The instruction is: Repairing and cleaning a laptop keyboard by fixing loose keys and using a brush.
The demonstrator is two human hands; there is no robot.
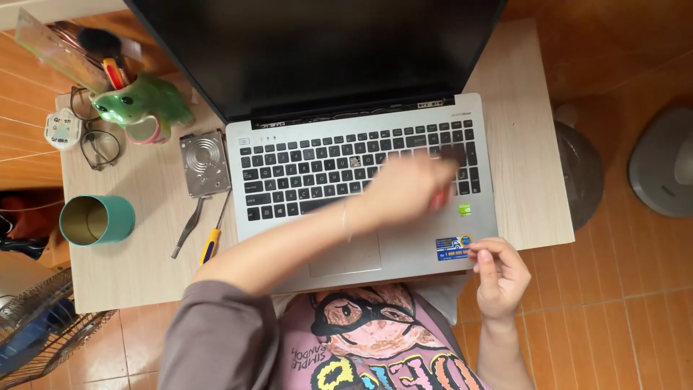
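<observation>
A silver laptop point(404, 245) with a black keyboard point(310, 170) and a dark screen stands open on a small light wooden table point(516, 144). My left hand point(404, 191) reaches across the keyboard's right side and is blurred by motion. It grips a small tool with a red handle point(440, 199) and a dark tip point(453, 154), which looks like a brush, over the right-hand keys. One key cap near the keyboard's middle point(354, 162) looks bare. My right hand point(499, 278) pinches the laptop's front right corner, beside a blue sticker point(452, 248).
Left of the laptop lie a bare metal hard drive point(205, 163), tweezers point(188, 227) and a yellow-handled screwdriver point(211, 242). A teal cup point(97, 220), a green frog-shaped pen holder point(141, 101) and glasses point(99, 146) stand farther left. Fans sit on the tiled floor at the lower left point(43, 332) and right point(664, 162).
</observation>
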